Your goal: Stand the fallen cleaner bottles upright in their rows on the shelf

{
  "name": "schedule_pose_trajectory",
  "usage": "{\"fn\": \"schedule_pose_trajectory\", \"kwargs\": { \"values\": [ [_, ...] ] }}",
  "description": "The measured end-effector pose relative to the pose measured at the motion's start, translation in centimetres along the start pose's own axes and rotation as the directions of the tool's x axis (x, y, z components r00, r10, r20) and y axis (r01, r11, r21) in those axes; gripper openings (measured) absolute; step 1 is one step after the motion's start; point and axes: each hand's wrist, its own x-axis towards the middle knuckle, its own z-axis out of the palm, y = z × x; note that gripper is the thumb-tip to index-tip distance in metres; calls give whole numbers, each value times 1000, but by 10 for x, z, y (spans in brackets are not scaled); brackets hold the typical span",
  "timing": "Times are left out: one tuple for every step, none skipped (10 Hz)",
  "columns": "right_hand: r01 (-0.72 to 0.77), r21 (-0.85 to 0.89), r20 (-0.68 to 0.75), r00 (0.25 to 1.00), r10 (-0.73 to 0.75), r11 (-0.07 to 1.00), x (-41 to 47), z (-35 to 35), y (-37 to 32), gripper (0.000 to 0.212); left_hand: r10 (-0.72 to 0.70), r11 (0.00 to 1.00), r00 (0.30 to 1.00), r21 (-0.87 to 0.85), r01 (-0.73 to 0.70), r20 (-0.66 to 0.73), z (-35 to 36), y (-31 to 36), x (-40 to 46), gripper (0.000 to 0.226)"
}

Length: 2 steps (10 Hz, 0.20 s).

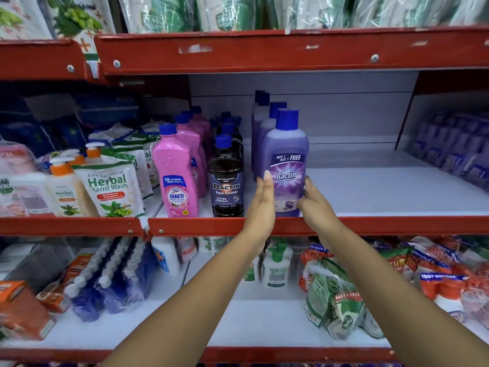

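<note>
Shelving of red metal with white decks fills the view, three tiers visible. Middle shelf [370, 192] carries the cleaner rows; its deck is bare to the right of them as far as blurred purple packs [455, 154] at the far right.

Purple bottle [286, 165], blue cap, label "Bactin Floor Cleaner", stands upright at the front lip of the middle shelf, heading a row of like purple bottles [262, 120] behind it, all upright.

Left hand [262, 205]: fingers straight, palm flat against the bottle's left side. Right hand [316, 202]: fingers curled around the lower right side. Bottle is pressed between the two hands; neither hand closes fully around it.

Just left of the purple row: dark bottles [227, 181], "Bactin Extra Strong", in an upright row. Left of those: pink bottles [176, 176], "Shakti", also in a row, front one leaning slightly. The left hand sits in the gap between the dark front bottle and the purple one.

Further left, on the adjoining bay: hand wash pouches [113, 189] and pump bottles [62, 186], crowded.

Top shelf: plastic-wrapped goods [238, 11], green and white.

Bottom shelf: blue and white brushes [111, 276], orange boxes [23, 308], netted packs [336, 295]. Both forearms cross in front of this tier.
</note>
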Motion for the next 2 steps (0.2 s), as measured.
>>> {"fn": "schedule_pose_trajectory", "kwargs": {
  "values": [
    [181,-271,-205,949,-240,945,-17,2,-15,51,94,979,994,189,-81,-61,-1,2,-4,74],
    [473,-469,-313,701,-641,746,-33,1,-40,38,410,876,887,363,-318,-213,-8,18,-15,59]
  ]
}}
